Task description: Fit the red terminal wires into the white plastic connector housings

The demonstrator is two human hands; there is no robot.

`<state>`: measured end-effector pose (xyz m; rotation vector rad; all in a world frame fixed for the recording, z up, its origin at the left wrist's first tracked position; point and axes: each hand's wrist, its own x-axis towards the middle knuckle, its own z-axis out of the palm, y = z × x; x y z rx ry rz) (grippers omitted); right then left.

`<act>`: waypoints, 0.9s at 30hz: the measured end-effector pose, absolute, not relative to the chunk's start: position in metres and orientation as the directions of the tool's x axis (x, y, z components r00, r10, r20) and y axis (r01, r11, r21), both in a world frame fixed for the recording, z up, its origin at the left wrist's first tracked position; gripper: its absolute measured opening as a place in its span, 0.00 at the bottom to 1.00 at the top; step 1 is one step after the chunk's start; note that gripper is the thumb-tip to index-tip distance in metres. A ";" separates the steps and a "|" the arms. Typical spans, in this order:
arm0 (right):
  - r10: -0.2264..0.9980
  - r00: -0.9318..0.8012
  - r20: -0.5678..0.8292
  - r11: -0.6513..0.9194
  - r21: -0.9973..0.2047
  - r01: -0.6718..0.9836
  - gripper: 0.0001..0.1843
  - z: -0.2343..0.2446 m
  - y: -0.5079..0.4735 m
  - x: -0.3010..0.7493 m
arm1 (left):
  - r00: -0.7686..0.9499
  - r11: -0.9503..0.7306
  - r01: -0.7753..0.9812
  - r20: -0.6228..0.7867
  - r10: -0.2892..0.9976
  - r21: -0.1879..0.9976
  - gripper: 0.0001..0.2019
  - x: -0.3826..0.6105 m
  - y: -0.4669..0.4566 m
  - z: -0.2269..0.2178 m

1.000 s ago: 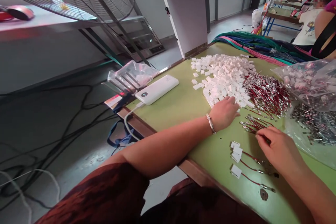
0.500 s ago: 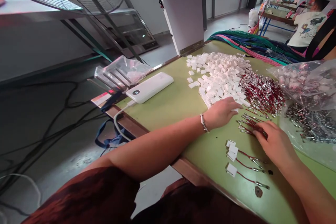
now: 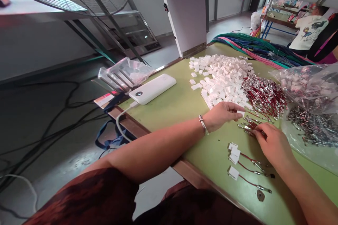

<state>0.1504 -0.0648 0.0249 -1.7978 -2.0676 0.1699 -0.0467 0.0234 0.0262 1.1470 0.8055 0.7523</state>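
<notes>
My left hand point(image 3: 224, 116) pinches a white plastic connector housing point(image 3: 240, 113) between thumb and fingers, near the front of a heap of similar housings point(image 3: 224, 77). Just to the right, my right hand point(image 3: 273, 142) is closed at a small bunch of short red wires point(image 3: 248, 126) with metal terminals; its fingertips pinch the wires' near ends. How many are gripped I cannot make out. Below both hands lie several white housings point(image 3: 233, 172) with red wires attached, their free ends tipped with metal terminals. Behind my right hand is a larger pile of red terminal wires point(image 3: 264, 95).
Clear plastic bags point(image 3: 311, 84) of parts stand at the right. Long green, blue and pink wires point(image 3: 253, 47) run along the back. A white power bank point(image 3: 153, 89) with a cable lies on the left of the green table point(image 3: 169, 112). Another person point(image 3: 308, 28) sits beyond.
The white housing in my left hand has come further into sight as the fingers extend around it. My right hand stays at the wire bunch, its fingers slightly shifted. The camera view has moved a little.
</notes>
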 end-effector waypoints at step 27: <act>0.876 -0.217 0.431 0.308 -0.154 0.939 0.13 0.032 -0.079 0.143 | 0.719 0.151 0.048 -0.139 0.681 0.987 0.14 -0.042 0.012 0.022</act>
